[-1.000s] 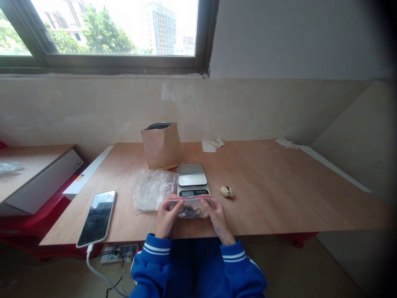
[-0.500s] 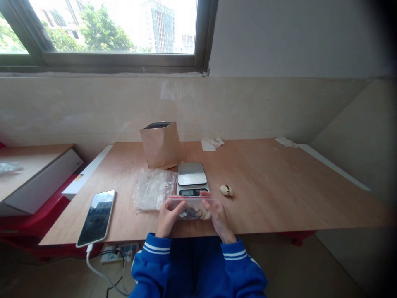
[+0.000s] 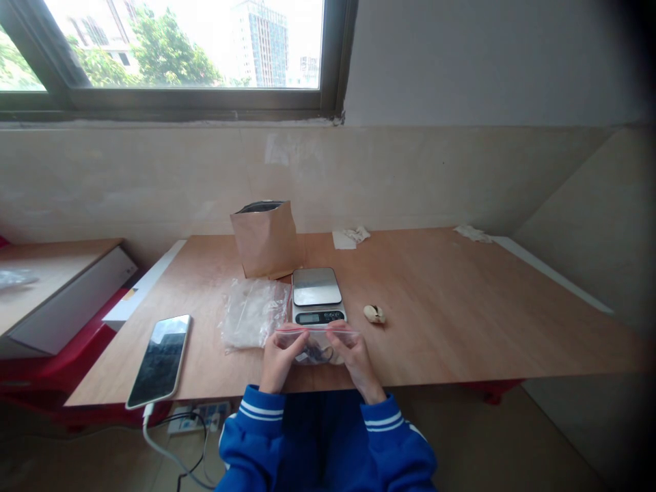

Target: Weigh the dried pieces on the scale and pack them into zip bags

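My left hand [image 3: 279,360] and my right hand [image 3: 357,359] both pinch the red-lined zip seal of a small clear zip-seal bag [image 3: 316,347], holding it just in front of a digital kitchen scale [image 3: 316,295]. Inside the bag lie dark and pale pieces, partly hidden by my fingers. To the right of the scale, a pale cracked shell [image 3: 374,313] rests alone on the wooden table [image 3: 435,307]. A crumpled clear plastic bag [image 3: 252,314] lies left of my left hand, almost touching it.
A brown paper bag [image 3: 265,240] stands behind the scale. A smartphone [image 3: 158,352] lies at the front left, with its white cable running below the table to a power strip [image 3: 202,417]. White tissue scraps [image 3: 351,236] sit near the wall beneath a window.
My hands have drawn slightly closer together along the bag's seal, and the pieces inside have shifted. The scale, shell and phone stay where they were.
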Demonstrator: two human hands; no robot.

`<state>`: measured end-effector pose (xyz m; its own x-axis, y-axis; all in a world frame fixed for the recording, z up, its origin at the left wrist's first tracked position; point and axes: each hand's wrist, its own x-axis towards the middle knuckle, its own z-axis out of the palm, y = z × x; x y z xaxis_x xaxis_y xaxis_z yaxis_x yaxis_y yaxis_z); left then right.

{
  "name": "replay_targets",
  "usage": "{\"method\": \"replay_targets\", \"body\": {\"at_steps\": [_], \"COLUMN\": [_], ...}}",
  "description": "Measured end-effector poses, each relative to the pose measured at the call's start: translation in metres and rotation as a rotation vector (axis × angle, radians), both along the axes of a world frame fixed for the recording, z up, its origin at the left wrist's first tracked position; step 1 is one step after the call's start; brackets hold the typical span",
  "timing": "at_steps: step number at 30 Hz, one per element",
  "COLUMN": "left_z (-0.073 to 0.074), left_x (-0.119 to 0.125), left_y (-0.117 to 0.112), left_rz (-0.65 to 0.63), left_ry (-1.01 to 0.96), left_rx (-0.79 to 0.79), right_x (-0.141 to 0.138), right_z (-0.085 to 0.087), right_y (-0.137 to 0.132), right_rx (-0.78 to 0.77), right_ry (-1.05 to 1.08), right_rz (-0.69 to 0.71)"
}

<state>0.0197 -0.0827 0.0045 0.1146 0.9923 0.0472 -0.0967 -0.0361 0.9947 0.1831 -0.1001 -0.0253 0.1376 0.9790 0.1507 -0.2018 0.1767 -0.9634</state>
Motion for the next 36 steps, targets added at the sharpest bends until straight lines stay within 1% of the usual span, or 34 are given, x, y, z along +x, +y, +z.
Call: {"method": "replay_targets", "body": {"at_steps": [2,7,10,14,17,23,26,29,32,34,36], "left_z": [-0.002,-0.006,-0.003,0.001,0.002,0.002,0.002,0.000,-0.001,-0.002,-0.001], "left_x": [0.000,0.002,0.003,0.003,0.004,0.006,0.007,0.008,0.009,0.008,0.008], "left_y": [0.000,0.000,0.000,-0.001,-0.001,-0.002,-0.002,-0.003,-0.003,-0.003,-0.003], "left_rz": [0.000,0.051,0.044,-0.029,-0.040,-0.059,-0.044,-0.012,-0.012,-0.022,-0.033], "left_ry": [0.004,0.018,0.022,0.028,0.047,0.072,0.065,0.038,-0.015,-0.039,-0.037], "left_rx": [0.000,-0.007,0.000,0.006,0.036,0.083,0.051,-0.017,-0.061,-0.048,-0.015], "right_x": [-0.002,-0.005,-0.003,-0.001,-0.001,-0.007,-0.009,-0.011,-0.012,-0.013,-0.013], "right_z": [0.001,0.002,0.003,0.004,0.004,0.005,0.007,0.011,0.013,0.013,0.012], "right_y": [0.000,0.001,0.000,-0.001,-0.003,-0.001,-0.001,-0.002,-0.003,-0.003,-0.002], "right_rx": [0.012,0.055,0.016,-0.045,-0.063,-0.030,0.010,0.002,-0.006,0.000,-0.027], "right_ry": [-0.023,-0.069,-0.042,-0.013,-0.009,-0.023,-0.070,-0.099,-0.092,-0.076,-0.043], "right_rz": [-0.039,-0.123,-0.095,0.005,0.061,0.017,-0.045,-0.088,-0.089,-0.069,-0.031]}}
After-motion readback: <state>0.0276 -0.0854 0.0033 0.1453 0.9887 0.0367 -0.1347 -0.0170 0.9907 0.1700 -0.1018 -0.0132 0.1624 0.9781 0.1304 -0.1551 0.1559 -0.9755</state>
